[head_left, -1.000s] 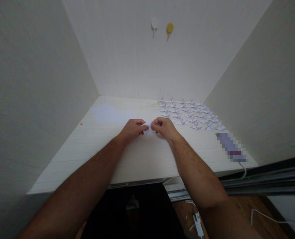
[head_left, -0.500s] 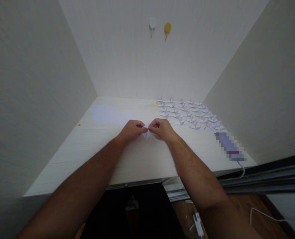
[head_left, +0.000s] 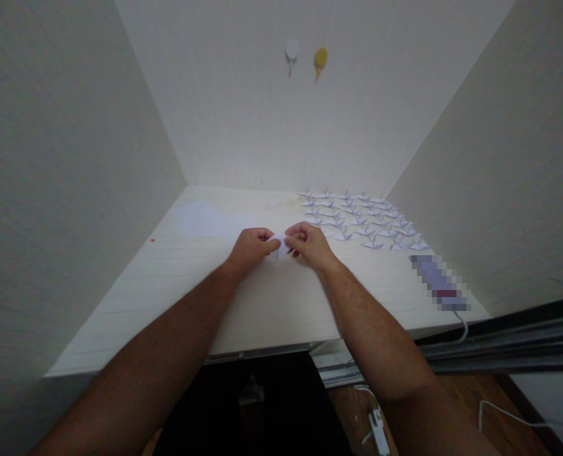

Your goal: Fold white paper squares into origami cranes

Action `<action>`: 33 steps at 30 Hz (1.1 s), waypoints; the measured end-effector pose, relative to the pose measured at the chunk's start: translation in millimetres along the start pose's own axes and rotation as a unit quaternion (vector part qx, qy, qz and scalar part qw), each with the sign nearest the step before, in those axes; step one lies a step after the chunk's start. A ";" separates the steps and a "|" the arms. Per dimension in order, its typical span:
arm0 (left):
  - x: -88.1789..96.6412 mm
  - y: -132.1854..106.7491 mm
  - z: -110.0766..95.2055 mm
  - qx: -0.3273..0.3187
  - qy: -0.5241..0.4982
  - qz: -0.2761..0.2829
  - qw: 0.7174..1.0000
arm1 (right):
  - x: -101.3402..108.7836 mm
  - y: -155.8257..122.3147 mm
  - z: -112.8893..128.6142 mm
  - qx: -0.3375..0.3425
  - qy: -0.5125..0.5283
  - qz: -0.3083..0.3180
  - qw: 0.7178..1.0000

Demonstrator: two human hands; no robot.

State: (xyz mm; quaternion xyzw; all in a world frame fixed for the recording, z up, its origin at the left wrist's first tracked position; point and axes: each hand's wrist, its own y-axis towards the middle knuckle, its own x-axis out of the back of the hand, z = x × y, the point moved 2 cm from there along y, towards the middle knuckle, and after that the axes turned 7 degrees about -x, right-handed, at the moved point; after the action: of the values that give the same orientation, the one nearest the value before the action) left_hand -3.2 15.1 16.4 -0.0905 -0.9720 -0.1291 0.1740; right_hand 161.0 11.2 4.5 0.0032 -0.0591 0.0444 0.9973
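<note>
In the head view, I have the small folded white paper between the two hands, near the middle of the worktop. The left hand grips its left side, thumb laid over the front. The right hand is at the opposite side, thumb against the paper's edge and forefinger curled close above; I can't tell whether those fingers are pressed together on it. The paper's lower part shows below the thumbs. Whether it touches the worktop, I can't make out from here.

For room, I read a broad pale stretch running from the hands down to the near edge, with a forearm crossing that edge on each side. Beyond the left hand, white paper sheets lie flat, their outlines washed out. Beyond the right hand, rows of folded paper cranes reach toward the corner of the back wall and right wall. A pixelated slab lies near the right edge, a pale cable trailing from it over the side.

The worktop is whitish with faint streaked grain, and the cranes are sharp-pointed and crisply creased. A round white hook and a yellow hook hang on the back wall, side by side.
</note>
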 end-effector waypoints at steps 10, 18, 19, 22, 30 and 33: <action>-0.8 0.5 2.9 0.010 -0.019 0.018 1.000 | 0.9 -2.0 2.2 -0.022 0.017 -0.007 1.000; -1.4 -0.1 0.3 0.008 -0.014 0.011 1.000 | -1.2 -2.3 3.7 -0.027 0.003 -0.018 0.999; -1.6 -0.2 0.0 0.008 -0.014 0.009 1.000 | -1.4 -2.5 4.3 -0.028 0.000 -0.018 0.999; -2.4 -0.4 -0.1 0.009 -0.015 0.005 1.000 | -2.1 -3.5 6.1 -0.030 -0.009 -0.016 0.999; -3.7 -0.7 -1.7 0.010 -0.021 -0.021 1.000 | -3.6 -3.8 4.8 -0.012 -0.027 -0.016 0.999; -3.0 -0.9 -3.3 0.015 -0.024 -0.045 0.999 | -4.6 -2.8 2.6 -0.020 -0.010 -0.020 1.000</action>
State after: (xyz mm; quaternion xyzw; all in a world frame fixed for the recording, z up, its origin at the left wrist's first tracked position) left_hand 0.4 13.0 18.1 -0.0474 -0.9808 -0.1202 0.1463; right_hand 156.5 8.0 6.6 -0.0156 -0.0696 0.0232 0.9972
